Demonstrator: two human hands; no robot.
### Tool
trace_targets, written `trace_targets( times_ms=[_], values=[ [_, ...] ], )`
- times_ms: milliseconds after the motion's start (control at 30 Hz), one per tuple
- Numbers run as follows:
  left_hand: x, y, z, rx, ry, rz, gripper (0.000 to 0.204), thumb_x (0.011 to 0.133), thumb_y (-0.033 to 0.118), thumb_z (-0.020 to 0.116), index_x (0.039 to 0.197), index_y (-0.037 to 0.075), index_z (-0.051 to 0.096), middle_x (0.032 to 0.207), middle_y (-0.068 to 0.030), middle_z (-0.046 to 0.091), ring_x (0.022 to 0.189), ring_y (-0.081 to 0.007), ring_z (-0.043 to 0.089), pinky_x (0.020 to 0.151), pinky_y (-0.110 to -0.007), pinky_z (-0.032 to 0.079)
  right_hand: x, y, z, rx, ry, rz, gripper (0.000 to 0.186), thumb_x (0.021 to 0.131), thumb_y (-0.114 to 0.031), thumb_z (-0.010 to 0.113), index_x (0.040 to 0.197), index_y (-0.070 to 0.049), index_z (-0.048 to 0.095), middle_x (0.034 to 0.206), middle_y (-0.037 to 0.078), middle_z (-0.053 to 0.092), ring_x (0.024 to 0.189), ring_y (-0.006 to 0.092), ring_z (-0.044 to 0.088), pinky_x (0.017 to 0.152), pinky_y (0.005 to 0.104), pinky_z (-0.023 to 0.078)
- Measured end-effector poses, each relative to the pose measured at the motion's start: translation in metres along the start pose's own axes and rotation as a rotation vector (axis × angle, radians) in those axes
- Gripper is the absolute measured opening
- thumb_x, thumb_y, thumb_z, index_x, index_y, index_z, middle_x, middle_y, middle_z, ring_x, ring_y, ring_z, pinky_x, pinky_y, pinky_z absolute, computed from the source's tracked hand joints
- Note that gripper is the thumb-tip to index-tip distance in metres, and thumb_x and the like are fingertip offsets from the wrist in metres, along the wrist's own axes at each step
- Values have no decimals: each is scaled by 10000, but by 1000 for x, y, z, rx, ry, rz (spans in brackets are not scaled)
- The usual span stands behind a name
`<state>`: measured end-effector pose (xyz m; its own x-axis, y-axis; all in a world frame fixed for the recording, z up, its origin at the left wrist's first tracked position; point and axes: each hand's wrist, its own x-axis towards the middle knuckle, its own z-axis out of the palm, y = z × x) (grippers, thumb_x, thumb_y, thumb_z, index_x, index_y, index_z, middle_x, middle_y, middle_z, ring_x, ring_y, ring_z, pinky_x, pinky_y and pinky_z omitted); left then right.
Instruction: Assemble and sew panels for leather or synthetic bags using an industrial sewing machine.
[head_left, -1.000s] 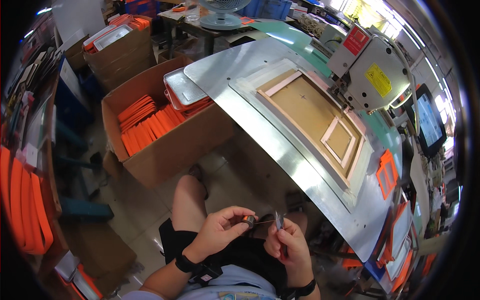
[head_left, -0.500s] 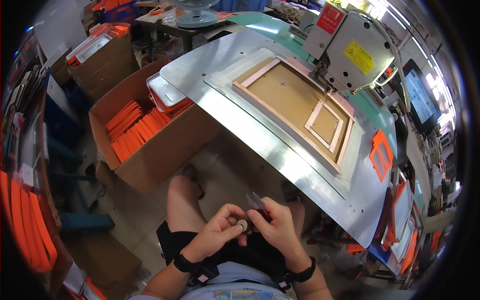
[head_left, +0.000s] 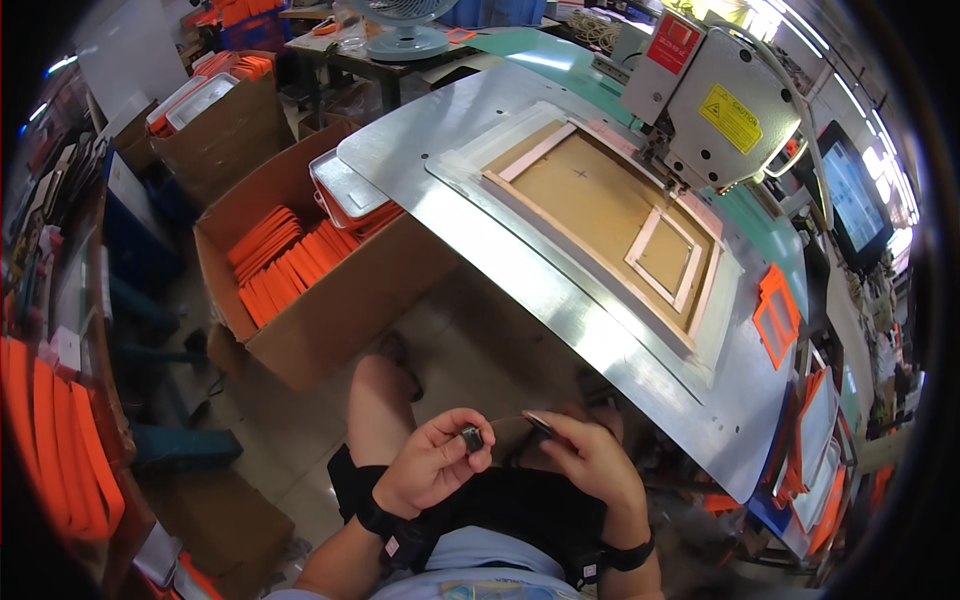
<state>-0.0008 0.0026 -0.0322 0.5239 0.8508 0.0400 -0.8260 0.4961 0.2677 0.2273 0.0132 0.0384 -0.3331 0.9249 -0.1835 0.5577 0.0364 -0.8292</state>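
Note:
Above my lap, my left hand (head_left: 432, 465) pinches a small round metal bobbin case (head_left: 472, 437) between thumb and fingers. A thin thread (head_left: 508, 419) stretches from it to my right hand (head_left: 592, 455). The fingers of that hand are closed around dark thread snips (head_left: 540, 426), whose blades are mostly hidden now. Both hands are apart, just short of the table's near edge. Beyond them, a tan framed sewing template (head_left: 570, 205) with a smaller frame inside lies on the metal table (head_left: 480, 235), under the sewing machine head (head_left: 720, 110).
An open cardboard box (head_left: 320, 325) of orange pieces stands left of the table. More orange strips (head_left: 60, 440) lie at far left. One orange frame (head_left: 770, 325) rests on the table's right side. A screen (head_left: 855, 195) stands at right, a fan (head_left: 405, 35) at the back.
My hands have moved apart, drawing a thread out between them. The snips' blades, pointing up before, are now mostly hidden. The view has shifted slightly.

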Motion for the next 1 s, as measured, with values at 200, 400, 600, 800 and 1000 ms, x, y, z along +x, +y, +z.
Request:
trace_targets(
  times_ms=[200, 400, 600, 800, 1000],
  values=[
    [1, 0, -6, -158, -35, 13, 272, 960, 84, 561, 1230, 57, 546, 1204, -107, 533, 888, -163, 544, 818, -303, 433, -14, -2, 8, -320, 204, -32, 356, 810, -91, 690, 1162, -86, 640, 1037, 109, 598, 754, 280, 630, 650, 358, 516],
    [5, -7, -8, -148, -77, -1, 266, 958, 77, 559, 1224, 65, 566, 1191, -104, 515, 923, -182, 556, 866, -320, 456, -12, -33, 39, -97, 483, -337, 225, 732, -59, 799, 924, -60, 681, 827, 82, 595, 591, 189, 601, 513, 285, 492],
    [9, -10, -2, -78, -137, 16, 226, 960, 71, 553, 1182, 53, 591, 1175, -98, 509, 992, -190, 572, 910, -320, 474, -1, -28, 52, -275, 588, -688, 242, 695, -70, 822, 892, -60, 682, 745, 58, 610, 566, 190, 585, 486, 289, 467],
    [10, -9, 0, -28, -136, 14, 220, 960, 57, 546, 1174, 49, 598, 1203, -101, 506, 1040, -191, 571, 919, -308, 477, -2, -24, 53, -419, 609, -778, 268, 702, -76, 741, 963, -26, 710, 783, 38, 632, 571, 123, 555, 445, 241, 377],
    [9, -9, 3, 53, -144, 26, 220, 960, 52, 546, 1173, 52, 601, 1224, -98, 511, 1078, -188, 555, 920, -303, 468, -5, -25, 55, -442, 631, -792, 316, 673, -53, 703, 985, -4, 713, 802, 48, 637, 565, 108, 541, 448, 233, 371]
  ],
)
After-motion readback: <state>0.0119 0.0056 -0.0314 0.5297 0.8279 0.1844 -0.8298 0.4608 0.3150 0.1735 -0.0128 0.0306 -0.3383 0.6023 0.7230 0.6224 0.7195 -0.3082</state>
